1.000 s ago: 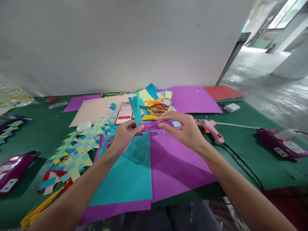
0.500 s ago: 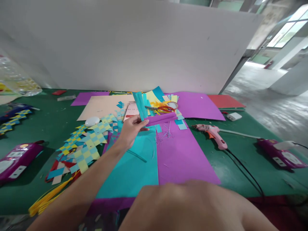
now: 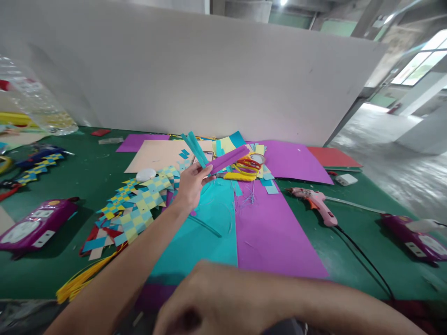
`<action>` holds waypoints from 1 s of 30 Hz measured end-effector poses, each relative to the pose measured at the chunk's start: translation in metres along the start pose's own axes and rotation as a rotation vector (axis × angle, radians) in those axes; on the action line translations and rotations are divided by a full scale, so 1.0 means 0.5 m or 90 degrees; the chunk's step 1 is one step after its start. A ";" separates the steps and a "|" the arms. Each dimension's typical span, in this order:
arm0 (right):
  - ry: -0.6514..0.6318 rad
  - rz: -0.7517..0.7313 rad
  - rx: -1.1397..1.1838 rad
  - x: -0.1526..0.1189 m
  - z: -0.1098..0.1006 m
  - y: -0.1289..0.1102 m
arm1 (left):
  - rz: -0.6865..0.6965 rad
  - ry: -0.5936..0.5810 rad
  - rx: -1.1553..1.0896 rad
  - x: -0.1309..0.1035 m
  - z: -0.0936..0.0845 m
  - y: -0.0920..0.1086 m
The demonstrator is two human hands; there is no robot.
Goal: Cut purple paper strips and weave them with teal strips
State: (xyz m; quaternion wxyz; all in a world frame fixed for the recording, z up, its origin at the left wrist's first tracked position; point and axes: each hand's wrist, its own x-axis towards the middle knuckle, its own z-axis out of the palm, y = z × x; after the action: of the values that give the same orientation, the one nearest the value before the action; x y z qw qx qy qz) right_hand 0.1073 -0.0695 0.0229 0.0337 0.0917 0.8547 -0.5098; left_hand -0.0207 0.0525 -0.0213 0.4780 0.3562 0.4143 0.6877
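Note:
Just above the middle of the table, my left hand [image 3: 192, 186] is closed on several paper strips. Teal strips [image 3: 194, 148] fan up and to the left from its fingers. A folded purple strip [image 3: 228, 159] sticks out to the right. My right hand [image 3: 209, 302] is low and very near the camera, blurred and bent downward. Its fingertips fall outside the picture, so what it holds, if anything, is hidden. Beneath both hands lie a teal sheet [image 3: 206, 246] and a purple sheet [image 3: 275, 237]. Thin paper scraps [image 3: 249, 197] are scattered on them.
Behind the strips are yellow-handled scissors [image 3: 240, 176] and a tape roll [image 3: 257, 158]. Woven checkered paper pieces [image 3: 136, 214] are heaped left. A pink glue gun [image 3: 316, 204] lies right, its cord trailing forward. Purple power strips [image 3: 38, 225] flank the work. A white board [image 3: 195, 74] rises behind.
The teal strips lean further left and the purple strip now tilts up at its right end. My right hand has come into view at the bottom. The view has shifted slightly left.

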 end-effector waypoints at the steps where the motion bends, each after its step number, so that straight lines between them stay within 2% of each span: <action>1: 0.092 0.022 -0.104 0.001 -0.012 0.021 | 0.003 0.000 -0.002 0.002 -0.002 0.001; 3: 0.273 0.140 -0.324 0.005 -0.032 0.069 | 0.014 0.005 -0.011 0.005 -0.005 0.004; 4: 0.325 0.181 -0.404 0.008 -0.040 0.093 | 0.020 0.010 -0.015 0.006 -0.006 0.006; 5: 0.357 0.207 -0.459 0.012 -0.047 0.114 | 0.026 0.016 -0.019 0.008 -0.007 0.008; 7: 0.353 0.210 -0.508 0.017 -0.058 0.144 | 0.033 0.021 -0.026 0.011 -0.010 0.013; 9: 0.351 0.185 -0.526 0.013 -0.072 0.158 | 0.033 0.016 -0.038 0.014 -0.012 0.017; 13: 0.435 0.166 -0.558 -0.040 -0.115 0.167 | 0.018 -0.010 -0.065 0.014 -0.011 0.023; 18: 0.589 0.094 -0.422 -0.132 -0.156 0.204 | 0.028 -0.085 0.032 0.001 -0.003 0.015; 21: 0.658 0.090 -0.338 -0.158 -0.162 0.221 | -0.013 -0.101 0.096 -0.009 0.002 0.001; 24: 0.668 0.129 -0.301 -0.160 -0.163 0.223 | -0.049 -0.120 0.135 -0.019 0.006 -0.017; 28: 0.573 0.213 -0.361 -0.149 -0.156 0.223 | -0.067 -0.116 0.165 -0.028 0.010 -0.033; 30: 0.541 0.226 -0.382 -0.145 -0.147 0.220 | -0.073 -0.104 0.169 -0.028 0.009 -0.035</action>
State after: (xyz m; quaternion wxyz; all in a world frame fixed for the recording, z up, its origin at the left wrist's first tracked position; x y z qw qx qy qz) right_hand 0.2019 0.0373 -0.0264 -0.2042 0.4186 0.8724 -0.1480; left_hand -0.0063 0.0438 -0.0366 0.4969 0.4468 0.4811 0.5675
